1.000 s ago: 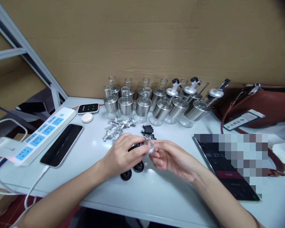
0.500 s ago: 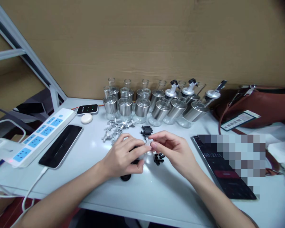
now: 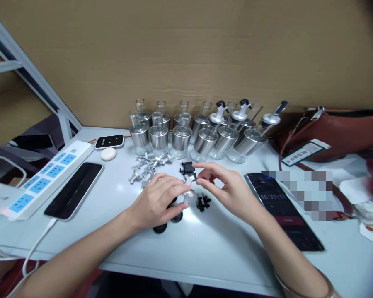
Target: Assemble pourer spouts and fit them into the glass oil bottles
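My left hand [image 3: 161, 200] is closed around a silver bottle pourer [image 3: 189, 193], its short spout pointing up between finger and thumb. Close by on the right, my right hand [image 3: 228, 188] has thumb and forefinger apart, the thumb tip beside the spout's top. No object shows clearly between those fingers. Behind the fingertips lie several black levers [image 3: 187, 166]. A small heap of black stoppers [image 3: 203, 202] sits below my right hand. Black round caps [image 3: 160, 227] are partly hidden under my left hand. Several more silver pourers [image 3: 147, 165] lie loosely beyond it.
Glass bottles with steel sleeves [image 3: 182, 138] stand in rows at the back, some with pourers fitted. To the left are a power strip [image 3: 49, 178], a phone [image 3: 74, 190] and a white round case [image 3: 108, 154]. A tablet [image 3: 286, 215] and a brown bag [image 3: 338, 136] are right.
My right hand has gone from gripping the pourer to having its thumb and forefinger apart beside the spout. The pourer stands more upright in my left hand. The whole view has shifted slightly.
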Motion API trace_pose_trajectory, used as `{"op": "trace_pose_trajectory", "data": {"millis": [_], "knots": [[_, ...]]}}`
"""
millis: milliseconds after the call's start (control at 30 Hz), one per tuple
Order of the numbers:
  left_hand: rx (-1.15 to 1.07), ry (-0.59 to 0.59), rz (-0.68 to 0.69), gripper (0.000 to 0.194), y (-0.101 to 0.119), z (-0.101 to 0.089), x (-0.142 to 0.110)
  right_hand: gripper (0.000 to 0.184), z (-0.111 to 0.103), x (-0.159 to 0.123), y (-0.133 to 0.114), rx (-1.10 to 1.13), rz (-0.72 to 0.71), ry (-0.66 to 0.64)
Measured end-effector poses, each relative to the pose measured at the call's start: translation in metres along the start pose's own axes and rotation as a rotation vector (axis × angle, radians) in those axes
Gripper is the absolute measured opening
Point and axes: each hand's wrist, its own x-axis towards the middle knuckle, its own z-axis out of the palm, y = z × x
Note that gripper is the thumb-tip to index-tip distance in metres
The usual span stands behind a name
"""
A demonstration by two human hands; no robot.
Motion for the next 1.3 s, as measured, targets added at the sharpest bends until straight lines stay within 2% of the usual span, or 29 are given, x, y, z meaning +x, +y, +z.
{"op": "trace_pose_trajectory", "data": {"millis": [100, 200, 367, 667, 833, 1067, 1167, 1300], "knots": [[0.009, 0.01, 0.002, 0.025, 0.0, -0.002, 0.001, 0.008, -0.012, 0.003, 0.011, -0.263, -0.006, -0.16], [0.012, 0.011, 0.006, 0.024, 0.0, -0.003, 0.002, 0.012, -0.014, 0.004, 0.021, -0.348, 0.007, -0.334], [0.025, -0.006, 0.019, 0.023, -0.001, -0.002, 0.0, 0.015, -0.007, 0.005, 0.021, -0.363, 0.029, -0.408], [0.029, 0.013, 0.024, 0.022, -0.001, -0.003, 0.001, 0.012, 0.005, 0.005, 0.024, -0.378, 0.0, -0.387], [0.036, 0.014, 0.025, 0.022, -0.001, -0.003, 0.002, 0.016, 0.004, 0.004, 0.021, -0.473, -0.001, -0.322], [0.041, 0.024, 0.034, 0.021, -0.001, -0.004, 0.002, 0.012, 0.002, 0.004, 0.025, -0.418, -0.051, -0.339], [0.039, 0.022, 0.038, 0.021, 0.0, -0.004, 0.002, 0.012, 0.001, 0.005, 0.025, -0.35, -0.053, -0.25], [0.037, 0.002, 0.037, 0.022, 0.0, -0.004, 0.003, 0.014, -0.001, 0.006, 0.019, -0.067, -0.008, -0.1]]}}
